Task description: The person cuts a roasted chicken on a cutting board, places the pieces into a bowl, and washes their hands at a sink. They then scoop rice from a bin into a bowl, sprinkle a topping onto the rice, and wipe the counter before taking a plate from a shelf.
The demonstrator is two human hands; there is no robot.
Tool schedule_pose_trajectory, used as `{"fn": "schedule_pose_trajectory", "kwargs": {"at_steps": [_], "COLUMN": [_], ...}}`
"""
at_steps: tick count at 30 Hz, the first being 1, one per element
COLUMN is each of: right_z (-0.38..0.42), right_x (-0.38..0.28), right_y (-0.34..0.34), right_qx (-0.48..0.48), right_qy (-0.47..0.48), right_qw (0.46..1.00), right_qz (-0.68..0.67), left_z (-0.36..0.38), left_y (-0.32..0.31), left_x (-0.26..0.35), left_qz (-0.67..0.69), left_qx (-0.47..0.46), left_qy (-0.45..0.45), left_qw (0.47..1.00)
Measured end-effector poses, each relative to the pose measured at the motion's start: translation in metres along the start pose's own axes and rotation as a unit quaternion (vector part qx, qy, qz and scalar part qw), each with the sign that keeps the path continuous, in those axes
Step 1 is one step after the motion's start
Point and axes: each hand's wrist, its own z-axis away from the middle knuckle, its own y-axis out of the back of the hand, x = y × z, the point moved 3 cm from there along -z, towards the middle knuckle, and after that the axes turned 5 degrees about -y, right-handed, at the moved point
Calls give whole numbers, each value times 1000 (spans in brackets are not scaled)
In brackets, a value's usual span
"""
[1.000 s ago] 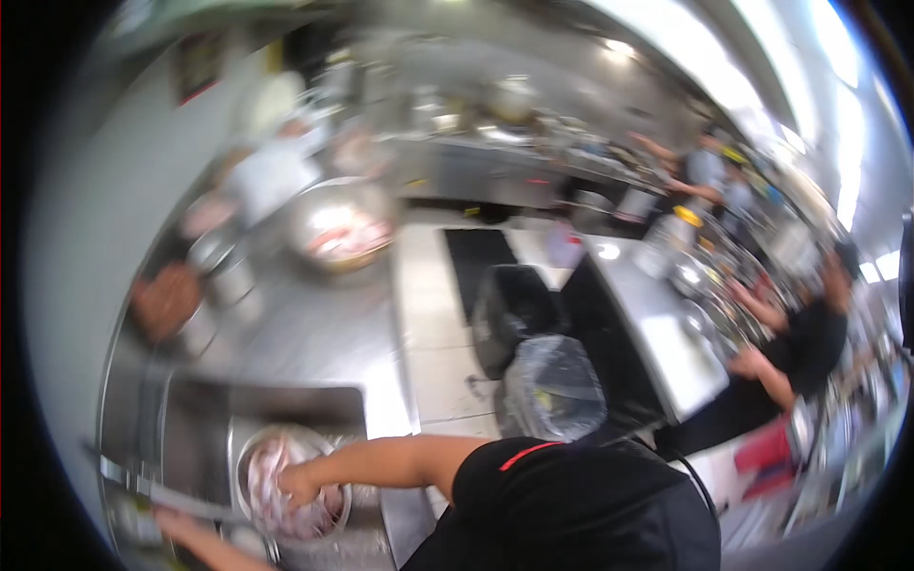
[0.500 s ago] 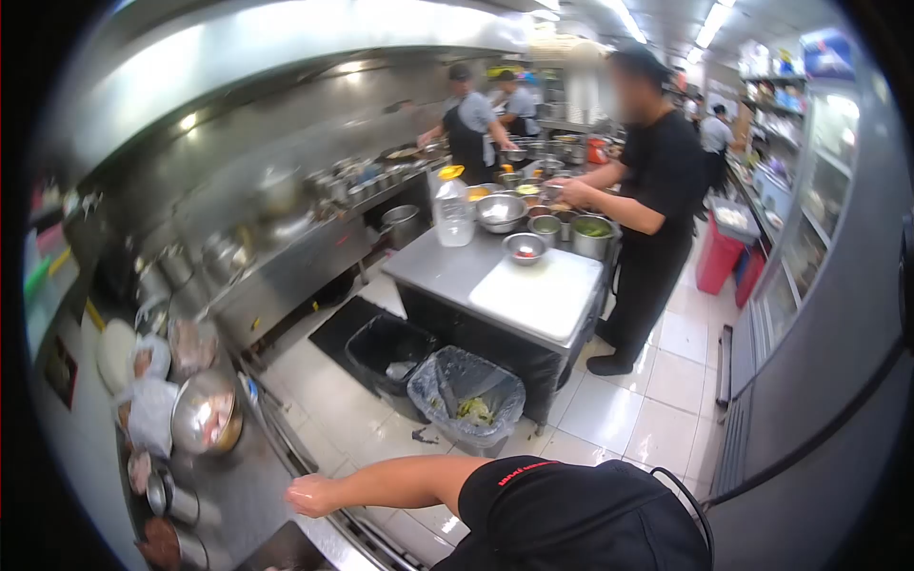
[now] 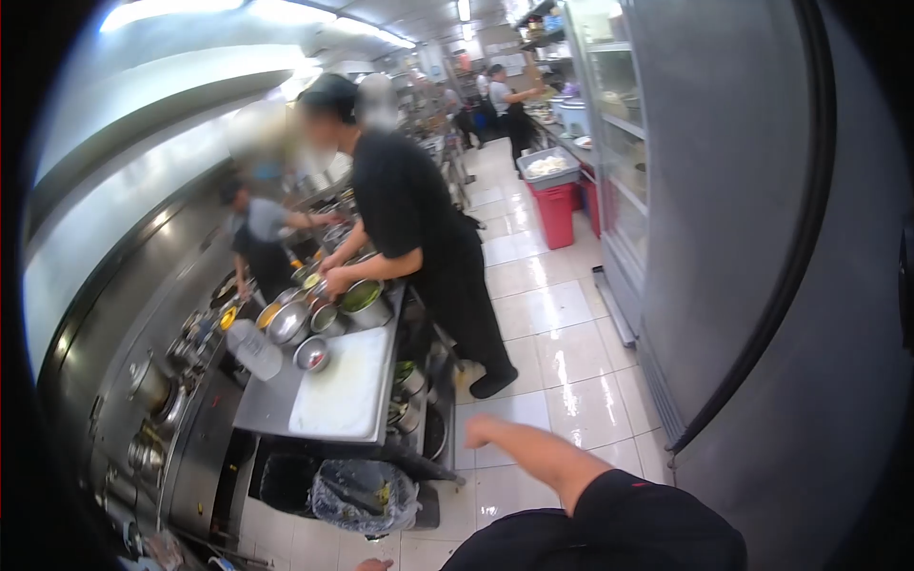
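My right hand (image 3: pixel 483 431) is held out over the tiled floor, just right of the prep table (image 3: pixel 255 407). Its fingers look curled together, with nothing seen in them. Only a small part of my left hand (image 3: pixel 374 564) shows at the bottom edge, its fingers mostly cut off. Near it stands a bin with a clear plastic liner (image 3: pixel 347 514) and scraps inside. On the prep table lies a white cutting board (image 3: pixel 341 395), with a small metal bowl (image 3: pixel 311 354) at its far left corner and a clear jug with a yellow lid (image 3: pixel 252 350) beside it.
A co-worker in black (image 3: pixel 409 200) works at the table's far side, hands over the pots. Another person (image 3: pixel 262 228) stands by the stove line. A tall fridge (image 3: pixel 724 238) borders the right. Red bins (image 3: pixel 554 217) stand farther along the shiny floor (image 3: pixel 552 314).
My view has swung right, away from the left counter with the bowl and bags. My right hand has left that counter's edge and is now over the floor. My left hand has come into view.
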Motion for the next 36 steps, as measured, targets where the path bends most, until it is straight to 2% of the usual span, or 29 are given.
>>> {"fn": "schedule_pose_trajectory", "kwargs": {"at_steps": [2,4,5,6,9,11,13,15,19,22,23,24,25,26,27,28,30,31,33,34,35,36], "right_z": [11,7,13,18,12,1,-9,-9,2,12,12,14,17,18,13,4,-17,-30,-49,-66,-85,-117], "right_x": [103,198,226,248,290,320,347,370,417,445,455,465,473,484,501,523,571,591,624,641,663,696], "right_y": [9,3,2,7,15,19,42,65,106,138,146,150,153,158,163,161,148,150,162,168,173,169], "right_qx": [94,145,138,131,132,163,228,319,265,283,280,274,264,256,250,247,241,202,128,114,97,30], "right_qy": [-182,-206,-220,-234,-196,-179,-199,-264,-372,-434,-453,-474,-481,-487,-493,-505,-529,-528,-515,-532,-512,-476], "right_qw": [977,959,953,946,967,919,874,852,855,825,817,808,802,795,788,780,765,779,799,793,809,841], "right_qz": [-63,-128,-154,-179,-99,-310,-381,-320,-244,-225,-221,-219,-237,-255,-272,-275,-275,-273,-282,-274,-272,-257], "left_z": [-13,-25,-31,-38,-60,-80,-105,-132,-192,-247,-267,-272,-290,-281,-249,-243,-256,-266,-292,-309,-334,-357], "left_y": [0,-2,-3,-2,-1,0,7,19,49,82,103,132,150,177,214,236,258,264,270,267,257,245], "left_x": [43,83,102,120,167,194,221,246,305,383,429,479,516,560,610,643,692,717,734,733,720,696], "left_qz": [40,73,82,89,103,102,92,70,-12,-215,-293,-341,-395,-238,-52,58,91,110,99,94,12,-67], "left_qx": [-34,-55,-66,-76,-109,-131,-154,-175,-218,-247,-201,-117,-8,-70,-96,-95,-93,-94,-76,-73,-42,-11], "left_qy": [4,-5,-11,-18,-29,-33,-35,-36,-71,-200,-300,-381,-549,-464,-369,-326,-349,-360,-373,-379,-384,-385], "left_qw": [999,996,994,993,988,986,983,981,973,923,885,852,737,850,923,939,928,922,919,918,922,920]}}
